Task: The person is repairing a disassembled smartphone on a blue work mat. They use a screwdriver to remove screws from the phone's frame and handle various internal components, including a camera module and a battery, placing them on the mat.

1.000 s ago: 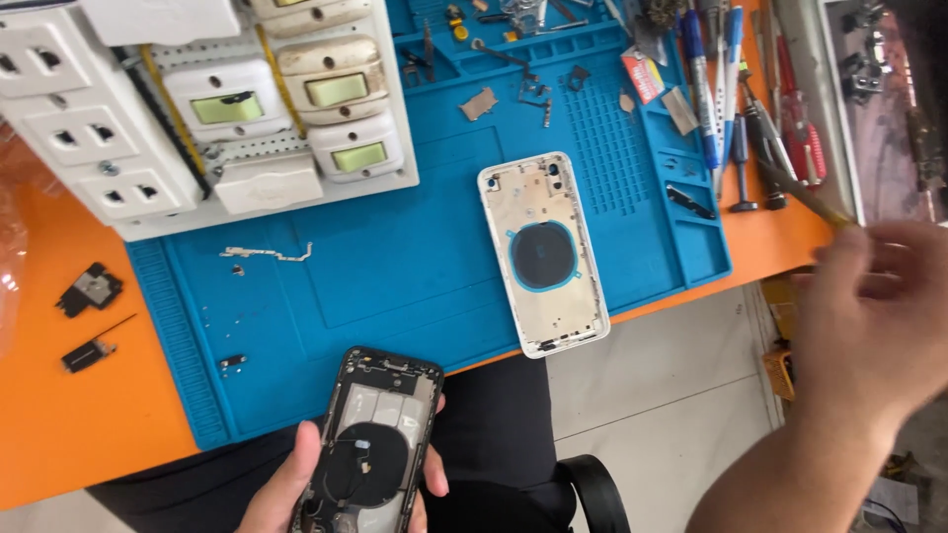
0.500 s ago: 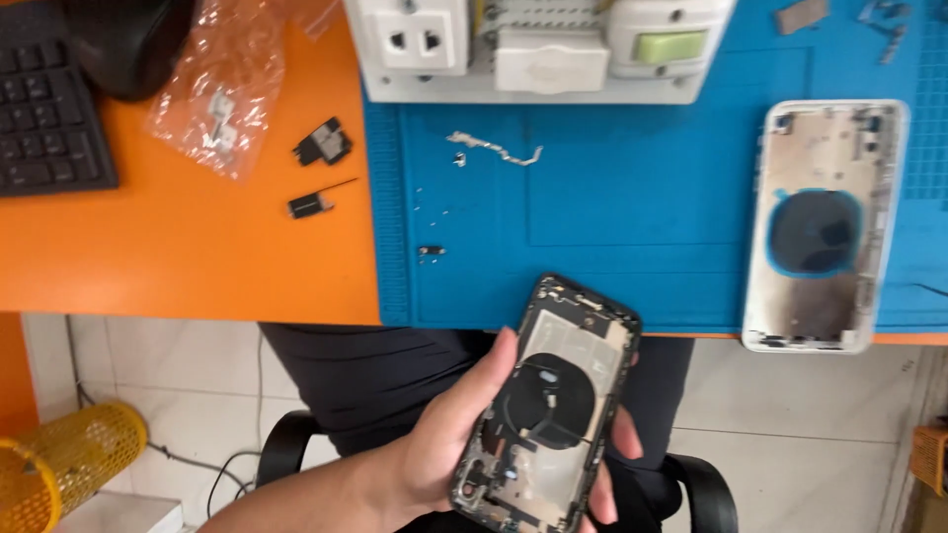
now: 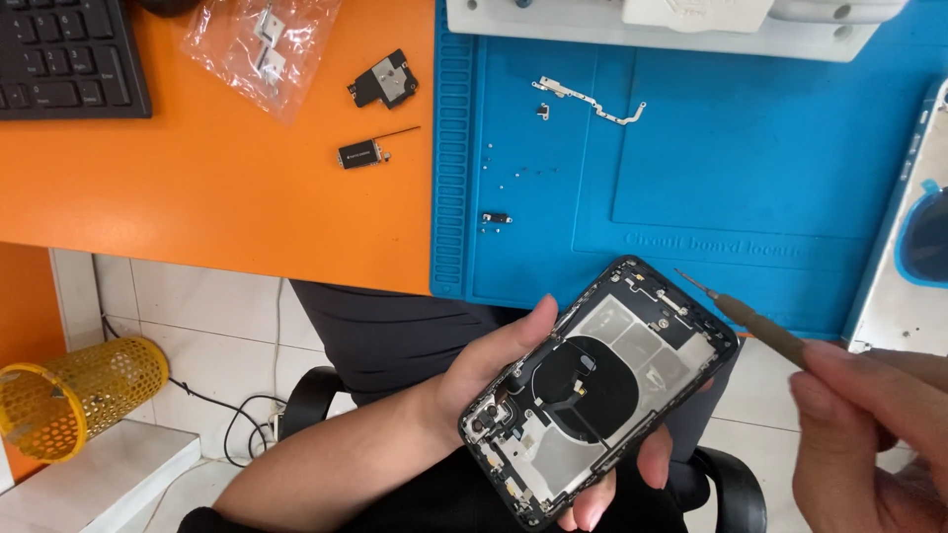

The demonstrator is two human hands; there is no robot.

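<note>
Two hands are seen at the bottom edge. The left hand [image 3: 513, 380] is closed around one opened black phone [image 3: 599, 387], held face-down from below, over the lap and just clear of the table edge; its insides, with one round dark coil at the middle, are turned upward. The right hand [image 3: 869, 434] is pinched shut on one thin tool [image 3: 755, 324], whose fine tip is held just beside the upper right corner of the phone, apart from it by a small gap.

One yellow mesh basket [image 3: 74, 395] is seen on the floor at the left. Beyond the phone, one blue mat [image 3: 691, 178] is laid on the orange table [image 3: 197, 197]. One second phone shell [image 3: 908, 247], pale and partly cut off, is lying on the mat at the right. One thin flex strip [image 3: 591, 100] and several tiny screws are scattered on the mat. Two small black parts [image 3: 380, 84] are lying on the table left of the mat. Farther left, one clear bag [image 3: 262, 49] and one black keyboard [image 3: 64, 54] are seen.
</note>
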